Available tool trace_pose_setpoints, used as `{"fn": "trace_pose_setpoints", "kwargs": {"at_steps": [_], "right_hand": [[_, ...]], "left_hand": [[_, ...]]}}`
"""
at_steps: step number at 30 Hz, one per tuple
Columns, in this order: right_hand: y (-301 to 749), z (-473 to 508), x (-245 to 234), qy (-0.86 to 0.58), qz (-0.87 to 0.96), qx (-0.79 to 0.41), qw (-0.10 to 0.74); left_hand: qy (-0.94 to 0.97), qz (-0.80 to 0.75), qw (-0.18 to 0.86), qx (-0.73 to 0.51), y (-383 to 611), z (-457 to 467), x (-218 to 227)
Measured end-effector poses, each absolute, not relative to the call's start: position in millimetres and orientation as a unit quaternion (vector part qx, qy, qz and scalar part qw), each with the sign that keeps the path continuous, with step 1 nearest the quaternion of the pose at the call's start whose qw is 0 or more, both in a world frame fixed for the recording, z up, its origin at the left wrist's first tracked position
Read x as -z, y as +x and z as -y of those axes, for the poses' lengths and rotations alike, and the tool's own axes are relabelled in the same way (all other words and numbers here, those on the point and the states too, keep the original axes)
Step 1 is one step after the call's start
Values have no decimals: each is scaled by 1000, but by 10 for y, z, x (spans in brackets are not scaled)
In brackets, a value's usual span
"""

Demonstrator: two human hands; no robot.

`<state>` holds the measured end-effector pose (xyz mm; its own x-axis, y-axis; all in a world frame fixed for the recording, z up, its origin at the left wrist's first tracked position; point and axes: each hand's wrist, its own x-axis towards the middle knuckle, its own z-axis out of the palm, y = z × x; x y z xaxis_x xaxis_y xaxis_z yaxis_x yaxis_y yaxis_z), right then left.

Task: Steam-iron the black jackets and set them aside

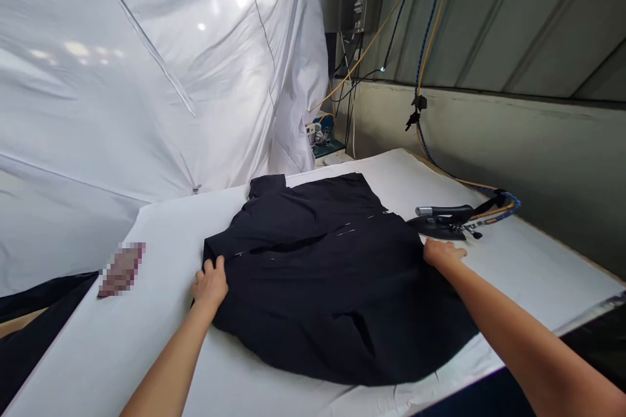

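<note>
- Dark garment [323,287], spread on the bench [122,339] between the hands.
- Left hand [210,281], fingers curled, and right hand [443,252], half-open, touch opposite edges, seemingly steadying it; grips unclear.
- Iron [437,228] just beyond right hand.

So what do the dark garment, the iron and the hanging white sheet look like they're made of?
Dark garment: probably matte cloth, as it folds softly and barely shines. Iron: smooth black handle, perhaps plastic or rubber, with a silvery, likely metal end. Hanging white sheet: thin plastic or coated fabric, judging by glossy highlights and creases.
</note>
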<state>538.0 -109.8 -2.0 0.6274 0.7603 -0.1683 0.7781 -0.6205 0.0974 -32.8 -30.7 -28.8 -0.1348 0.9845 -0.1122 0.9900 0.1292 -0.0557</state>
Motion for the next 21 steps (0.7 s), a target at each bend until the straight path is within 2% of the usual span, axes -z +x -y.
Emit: {"fn": "trace_pose_setpoints", "kwargs": {"at_steps": [2,3,5,7,9,12,14,15,16,19,21], "right_hand": [[5194,935,-6,888,-453,37,71],[5091,857,-16,873,-484,21,57],[4881,722,-10,832,-554,-30,23],[4692,619,43,791,-608,-69,5],[4555,540,145,761,-647,-34,23],[4468,427,337,744,-659,86,71],[4477,332,444,755,-638,132,69],[4494,275,483,763,-627,152,41],[4519,212,513,772,-608,184,-21],[4624,5,555,773,-481,296,-288],[4711,-135,566,755,-374,338,-419]], "left_hand": [[727,-686,-26,5,-48,352,278],[764,-645,-16,-4,100,366,295],[796,-604,51,9,375,381,380],[757,-643,112,31,575,383,515],[690,-711,130,35,677,371,652],[615,-779,120,15,705,320,782],[589,-798,128,4,703,274,815],[580,-804,134,-4,705,252,824],[573,-808,138,-18,709,232,832],[560,-810,138,-112,710,163,859],[513,-808,164,-238,689,82,869]]}}
